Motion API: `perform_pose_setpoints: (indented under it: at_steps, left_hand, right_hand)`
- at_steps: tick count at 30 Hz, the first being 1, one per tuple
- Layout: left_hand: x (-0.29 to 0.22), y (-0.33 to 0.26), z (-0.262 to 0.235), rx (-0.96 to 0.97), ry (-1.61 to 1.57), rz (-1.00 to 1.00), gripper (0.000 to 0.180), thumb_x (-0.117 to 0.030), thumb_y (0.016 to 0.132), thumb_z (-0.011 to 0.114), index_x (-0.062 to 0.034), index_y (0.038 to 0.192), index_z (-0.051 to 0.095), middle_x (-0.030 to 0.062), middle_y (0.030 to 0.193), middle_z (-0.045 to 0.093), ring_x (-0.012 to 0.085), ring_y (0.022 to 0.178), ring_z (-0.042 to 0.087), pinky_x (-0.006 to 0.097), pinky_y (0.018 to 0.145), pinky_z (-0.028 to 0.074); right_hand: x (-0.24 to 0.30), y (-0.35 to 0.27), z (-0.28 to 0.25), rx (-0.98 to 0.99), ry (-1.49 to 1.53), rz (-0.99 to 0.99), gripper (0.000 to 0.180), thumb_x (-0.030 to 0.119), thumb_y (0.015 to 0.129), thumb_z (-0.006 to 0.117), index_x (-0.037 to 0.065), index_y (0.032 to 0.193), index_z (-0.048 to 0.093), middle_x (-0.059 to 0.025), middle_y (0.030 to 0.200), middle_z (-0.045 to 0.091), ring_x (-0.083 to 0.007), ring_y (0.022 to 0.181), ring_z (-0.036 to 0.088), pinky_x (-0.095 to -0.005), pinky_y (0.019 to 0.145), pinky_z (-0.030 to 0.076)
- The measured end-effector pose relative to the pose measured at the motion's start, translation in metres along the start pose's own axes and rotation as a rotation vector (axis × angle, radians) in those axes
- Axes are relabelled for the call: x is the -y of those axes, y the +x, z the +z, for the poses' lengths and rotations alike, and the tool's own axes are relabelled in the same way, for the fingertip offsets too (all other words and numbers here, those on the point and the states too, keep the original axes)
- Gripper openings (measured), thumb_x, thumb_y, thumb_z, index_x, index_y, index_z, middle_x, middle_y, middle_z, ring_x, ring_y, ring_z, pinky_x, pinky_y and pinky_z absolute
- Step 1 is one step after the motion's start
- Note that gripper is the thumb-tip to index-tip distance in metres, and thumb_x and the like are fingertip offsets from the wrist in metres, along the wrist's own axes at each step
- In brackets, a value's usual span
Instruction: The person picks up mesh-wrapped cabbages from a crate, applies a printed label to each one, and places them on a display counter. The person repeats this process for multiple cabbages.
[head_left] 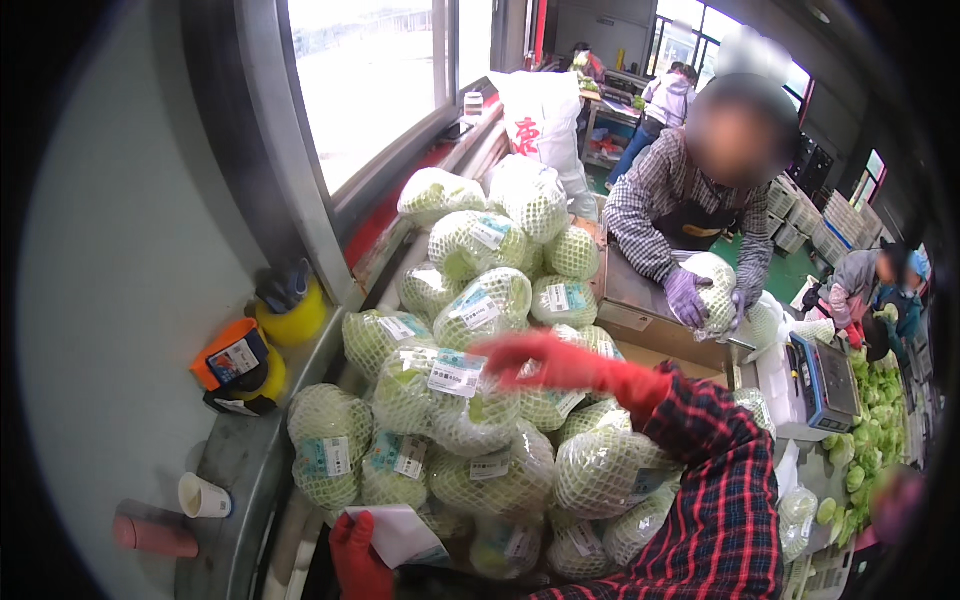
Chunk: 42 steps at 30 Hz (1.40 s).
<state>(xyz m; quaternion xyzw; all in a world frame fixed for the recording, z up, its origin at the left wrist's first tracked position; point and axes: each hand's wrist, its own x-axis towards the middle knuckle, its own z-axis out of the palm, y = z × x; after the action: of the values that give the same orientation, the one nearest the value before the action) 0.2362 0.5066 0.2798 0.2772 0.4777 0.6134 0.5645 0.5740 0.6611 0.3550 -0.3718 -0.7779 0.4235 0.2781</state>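
Observation:
Many green vegetable heads in white foam nets, several with stuck-on labels, lie piled in front of me. Over the middle of the pile is my red-gloved right hand, reaching in from the right and smeared by motion. Its fingertips are beside a white label on one netted head; whether they touch it I cannot make out. At the pile's near left corner, my red-gloved left hand grips a white sheet of paper with a bluish edge.
Across the pile a co-worker in purple gloves holds another netted head. A blue scale and loose green leaves are at the right. Tape rolls, a paper cup and a pink bottle line the left ledge.

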Motion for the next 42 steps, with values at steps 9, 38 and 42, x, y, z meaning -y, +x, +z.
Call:
perform_pose_setpoints:
  at_steps: [9,38,42]
  left_hand:
    - [0.035,0.006,-0.062,-0.187,-0.052,-0.084,0.030,-0.020,0.088,0.057,-0.0005,0.110,0.053,0.0120,0.102,0.060,0.0232,0.093,0.059,0.037,0.082,0.048]
    - [0.093,-0.015,-0.064,-0.298,-0.024,-0.369,0.032,-0.020,0.087,0.057,0.0001,0.112,0.052,0.0124,0.105,0.060,0.0244,0.096,0.059,0.039,0.085,0.047]
    - [0.092,-0.013,-0.072,-0.304,-0.006,-0.419,0.032,-0.020,0.087,0.057,0.0002,0.112,0.052,0.0125,0.105,0.060,0.0246,0.097,0.058,0.039,0.085,0.046]
  right_hand:
    - [-0.135,0.031,-0.177,-0.738,-0.443,0.107,0.096,0.052,0.062,0.078,0.011,0.136,0.033,-0.0216,0.127,0.045,-0.0302,0.117,0.045,-0.0409,0.095,0.040]
    - [-0.089,0.090,-0.093,-0.276,-0.436,-0.293,0.087,0.046,0.065,0.078,0.014,0.135,0.038,-0.0250,0.132,0.040,-0.0340,0.124,0.040,-0.0430,0.103,0.033]
    - [-0.179,0.059,-0.215,-1.022,-1.021,0.293,0.099,0.049,0.056,0.082,0.008,0.135,0.037,-0.0211,0.129,0.046,-0.0304,0.117,0.047,-0.0388,0.099,0.036]
